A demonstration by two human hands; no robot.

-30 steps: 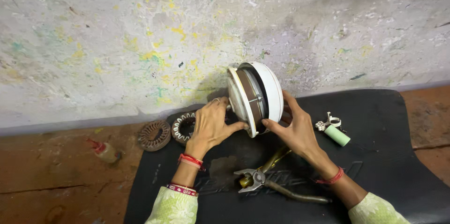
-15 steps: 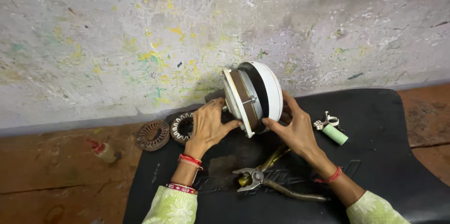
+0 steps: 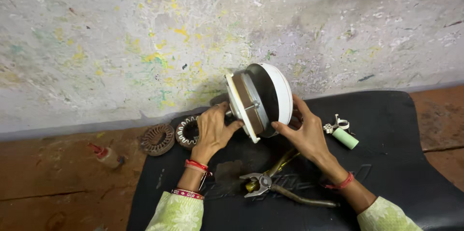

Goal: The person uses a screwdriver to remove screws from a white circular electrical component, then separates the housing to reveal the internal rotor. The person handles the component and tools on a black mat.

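Observation:
A round white fan motor housing (image 3: 270, 93) stands on edge above a black mat (image 3: 406, 173), its open side with a brown inner ring turned to the left. My left hand (image 3: 212, 129) grips its left face near the centre. My right hand (image 3: 302, 132) holds the lower right rim from below. Both hands keep the housing upright and tilted a little to the left.
Pliers (image 3: 278, 190) lie on the mat in front of my hands. A pale green cylinder with a white clip (image 3: 343, 134) lies to the right. Two wound stator rings (image 3: 157, 139) (image 3: 187, 132) rest at the mat's left edge, and a small bottle (image 3: 107, 156) lies on the brown floor. A paint-spattered wall rises behind.
The housing has turned slightly, its open face swinging more to the left and opening a wider gap from the white cover. Both hands kept their hold.

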